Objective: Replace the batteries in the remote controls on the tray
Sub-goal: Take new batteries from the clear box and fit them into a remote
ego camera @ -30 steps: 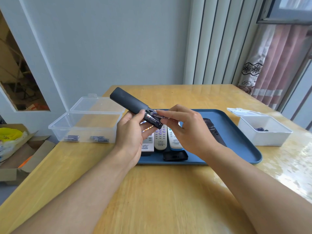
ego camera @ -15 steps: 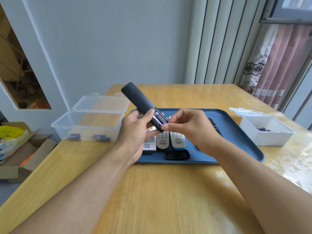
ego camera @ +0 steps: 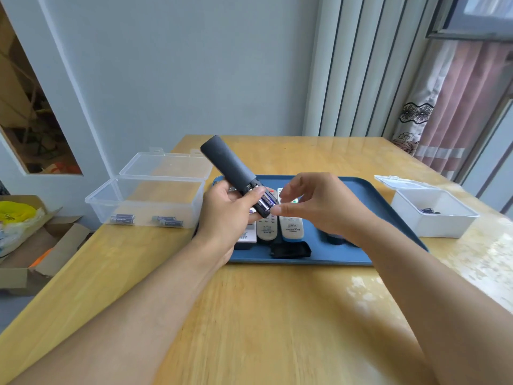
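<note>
Left hand (ego camera: 226, 215): grips the black remote (ego camera: 230, 168) above the blue tray (ego camera: 388, 207), its open battery bay facing up.
Right hand (ego camera: 313, 207): fingers loosely curled, thumb tip at the bay's end; whether it pinches a battery cannot be told.
Batteries in bay (ego camera: 267, 202): blurred, count unclear.
Light remotes (ego camera: 291, 229): on the tray, upper parts hidden by hands.
Loose cover (ego camera: 290, 250): black, at the tray's near edge.
White box (ego camera: 433, 215): contents too small to identify.
Clear box (ego camera: 144, 201): spare batteries (ego camera: 122, 218) inside.

A home interior is suggested: a wooden tabletop (ego camera: 277, 315) is set against a pale wall, pink embroidered curtains (ego camera: 444, 107) are hung beyond the hands to the right, and an opened cardboard box (ego camera: 41, 245) is seen far left.
</note>
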Available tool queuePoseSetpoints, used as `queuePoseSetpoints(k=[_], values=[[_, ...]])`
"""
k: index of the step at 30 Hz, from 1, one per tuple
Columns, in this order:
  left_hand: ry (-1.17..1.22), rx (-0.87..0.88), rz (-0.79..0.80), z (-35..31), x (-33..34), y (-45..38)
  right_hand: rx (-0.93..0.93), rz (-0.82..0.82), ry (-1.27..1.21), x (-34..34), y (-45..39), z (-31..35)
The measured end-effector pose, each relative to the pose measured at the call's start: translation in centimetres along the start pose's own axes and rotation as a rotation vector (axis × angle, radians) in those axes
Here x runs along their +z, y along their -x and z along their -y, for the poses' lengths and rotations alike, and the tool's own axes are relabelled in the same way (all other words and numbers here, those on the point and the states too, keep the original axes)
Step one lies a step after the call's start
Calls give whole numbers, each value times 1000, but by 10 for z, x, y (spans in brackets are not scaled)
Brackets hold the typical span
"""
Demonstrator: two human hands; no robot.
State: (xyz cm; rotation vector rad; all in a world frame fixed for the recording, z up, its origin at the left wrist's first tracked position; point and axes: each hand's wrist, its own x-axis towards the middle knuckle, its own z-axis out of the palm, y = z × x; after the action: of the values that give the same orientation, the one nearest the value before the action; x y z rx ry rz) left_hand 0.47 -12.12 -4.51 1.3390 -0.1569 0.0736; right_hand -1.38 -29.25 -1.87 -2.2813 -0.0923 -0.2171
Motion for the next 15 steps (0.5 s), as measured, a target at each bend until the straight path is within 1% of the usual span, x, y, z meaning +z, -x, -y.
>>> queuePoseSetpoints(k=[1,2,5,7,9,11,15], values=[[18,-7,-23,1,-1,-1,-41,-11,144,-8,1,3],[31,-12,-37,1,-2,-2,-76,24,239,-17,3,8],[45,-22,-30,2,-2,-2,-116,252,458,-30,11,23],[43,-22,-26,2,-1,-2,-128,345,581,-25,15,22],[48,-15,-29,2,0,-1,-177,363,642,-18,20,12],[57,-5,-29,1,0,-2,-224,356,640,-18,26,1],[95,-12,14,1,2,-1,-240,340,665,-20,33,-8]])
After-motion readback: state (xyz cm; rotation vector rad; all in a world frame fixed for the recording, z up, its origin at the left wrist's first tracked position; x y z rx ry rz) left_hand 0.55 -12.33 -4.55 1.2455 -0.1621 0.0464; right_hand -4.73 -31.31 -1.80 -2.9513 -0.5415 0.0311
